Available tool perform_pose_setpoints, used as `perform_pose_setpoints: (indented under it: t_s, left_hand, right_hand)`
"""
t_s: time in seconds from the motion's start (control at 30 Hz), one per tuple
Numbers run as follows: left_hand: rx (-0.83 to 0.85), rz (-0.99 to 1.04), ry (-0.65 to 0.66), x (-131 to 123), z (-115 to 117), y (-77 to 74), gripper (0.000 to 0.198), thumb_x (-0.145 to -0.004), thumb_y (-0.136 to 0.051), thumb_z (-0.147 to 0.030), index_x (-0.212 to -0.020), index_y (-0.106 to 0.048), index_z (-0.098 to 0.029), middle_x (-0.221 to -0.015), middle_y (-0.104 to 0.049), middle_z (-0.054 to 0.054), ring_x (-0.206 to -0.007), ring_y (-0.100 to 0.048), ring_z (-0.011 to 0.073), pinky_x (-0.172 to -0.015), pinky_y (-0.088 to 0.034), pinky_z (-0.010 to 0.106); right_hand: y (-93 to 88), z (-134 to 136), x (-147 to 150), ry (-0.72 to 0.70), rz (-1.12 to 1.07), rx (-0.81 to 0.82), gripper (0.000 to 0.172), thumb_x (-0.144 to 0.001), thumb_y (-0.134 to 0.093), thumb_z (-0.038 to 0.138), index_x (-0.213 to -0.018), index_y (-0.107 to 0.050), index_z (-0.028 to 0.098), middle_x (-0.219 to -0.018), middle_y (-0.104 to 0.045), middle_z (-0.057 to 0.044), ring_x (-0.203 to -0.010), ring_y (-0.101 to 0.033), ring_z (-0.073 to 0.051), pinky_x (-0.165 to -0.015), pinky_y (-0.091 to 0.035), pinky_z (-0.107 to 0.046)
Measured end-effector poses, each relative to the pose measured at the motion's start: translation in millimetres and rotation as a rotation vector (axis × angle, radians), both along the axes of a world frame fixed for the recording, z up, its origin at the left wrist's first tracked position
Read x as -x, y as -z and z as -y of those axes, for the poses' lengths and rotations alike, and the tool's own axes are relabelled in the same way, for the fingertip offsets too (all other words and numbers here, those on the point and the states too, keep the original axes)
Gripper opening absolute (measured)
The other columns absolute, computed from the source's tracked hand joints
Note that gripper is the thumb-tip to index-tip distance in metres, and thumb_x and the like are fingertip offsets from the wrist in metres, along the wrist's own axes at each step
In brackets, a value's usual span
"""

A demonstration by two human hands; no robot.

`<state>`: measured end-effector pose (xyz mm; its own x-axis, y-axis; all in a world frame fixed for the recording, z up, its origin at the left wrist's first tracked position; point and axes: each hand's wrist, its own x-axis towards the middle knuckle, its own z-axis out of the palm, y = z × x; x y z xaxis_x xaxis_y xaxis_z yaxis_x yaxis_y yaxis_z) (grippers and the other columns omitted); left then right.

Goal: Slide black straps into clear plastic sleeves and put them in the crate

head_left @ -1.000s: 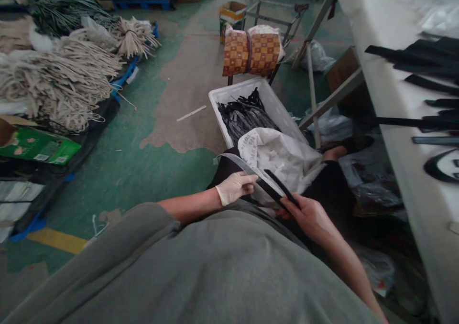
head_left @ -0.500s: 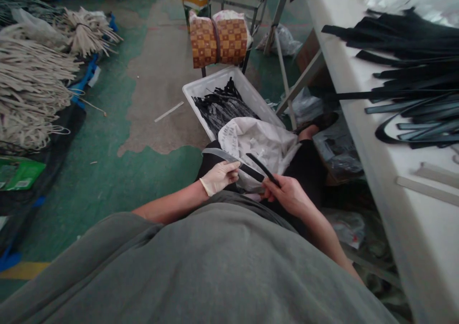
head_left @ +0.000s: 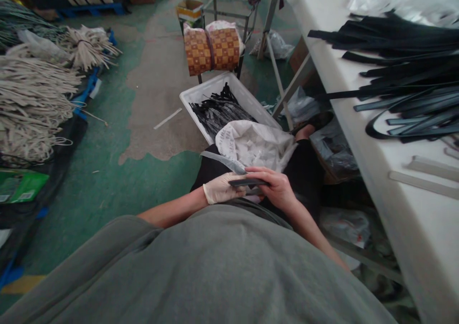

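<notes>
The gloved left hand [head_left: 222, 192] and the bare right hand [head_left: 275, 189] meet low in the lap, just above the grey shirt [head_left: 215, 266]. Both are closed on one black strip [head_left: 247, 182], which lies nearly level between them. The left hand's fingers wrap its left end, and the right hand's fingers curl over it from above with the thumb beneath. A grey strip [head_left: 222, 160] slants up and left from where the two hands meet; which hand pins it cannot be told. Just beyond the hands a crumpled white bag [head_left: 256, 147] rests on the person's dark-clothed legs. Behind the bag, a white crate [head_left: 197, 89] stands on the green floor [head_left: 114, 185] with a heap of black pieces [head_left: 217, 113] in it. Farther back is a stool with a checked cushion [head_left: 211, 50], and beyond that a small cardboard box [head_left: 188, 8]. To the right runs a white worktop [head_left: 405, 228] with a spread pile of long black strips [head_left: 401, 61] on it, well apart from the hands, and two pale flat bars [head_left: 423, 183] nearer its edge. At far left, bundles of pale cords [head_left: 32, 99] lie heaped on the floor.
</notes>
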<state>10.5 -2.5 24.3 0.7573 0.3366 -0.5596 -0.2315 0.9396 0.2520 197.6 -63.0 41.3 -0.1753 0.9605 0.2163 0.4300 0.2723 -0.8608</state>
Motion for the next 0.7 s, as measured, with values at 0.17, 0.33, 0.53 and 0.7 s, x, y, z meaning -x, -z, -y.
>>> perform_pose_setpoints:
  t_s: [0.17,0.33,0.53,0.7]
  left_hand:
    - [0.019,0.050,0.077,-2,7,3.2,0.007,-0.084,-0.061,-0.011,-0.083,-0.067,-0.009,-0.072,-0.067,0.007,-0.063,-0.062,0.0133,-0.066,-0.048,0.026]
    - [0.121,-0.029,0.024,-3,-15,15.1,0.031,-0.092,-0.051,-0.036,-0.096,-0.068,-0.010,-0.087,-0.072,0.012,-0.079,-0.069,0.0211,-0.076,-0.052,0.033]
    - [0.057,-0.442,-0.721,41,-123,40.0,0.033,-0.098,-0.043,-0.033,-0.094,-0.065,-0.009,-0.063,-0.064,0.005,-0.055,-0.061,0.0130,-0.062,-0.051,0.025]
    - [-0.125,-0.437,-0.886,61,-174,25.3,0.026,-0.101,-0.037,-0.022,-0.106,-0.063,-0.017,-0.066,-0.063,-0.001,-0.054,-0.058,0.0054,-0.060,-0.046,0.016]
  right_hand:
    - [-3.3,5,6,0.032,0.085,0.039,0.022,-0.087,-0.057,0.020,-0.100,-0.074,0.025,-0.110,-0.073,-0.007,-0.098,-0.069,-0.020,-0.086,-0.054,-0.033]
    - [-26.7,15,-4,0.196,0.021,0.150,0.013,-0.086,-0.061,0.030,-0.087,-0.072,0.025,-0.086,-0.072,-0.005,-0.078,-0.067,-0.021,-0.074,-0.054,-0.035]
    - [-65.8,65,-47,0.350,-0.246,0.116,0.014,-0.084,-0.062,0.031,-0.072,-0.070,0.033,-0.066,-0.063,-0.004,-0.060,-0.059,-0.024,-0.056,-0.048,-0.038]
    - [-68.1,91,-58,0.439,-0.270,0.235,0.022,-0.083,-0.060,0.046,-0.068,-0.070,0.034,-0.059,-0.058,-0.007,-0.054,-0.057,-0.026,-0.048,-0.045,-0.040]
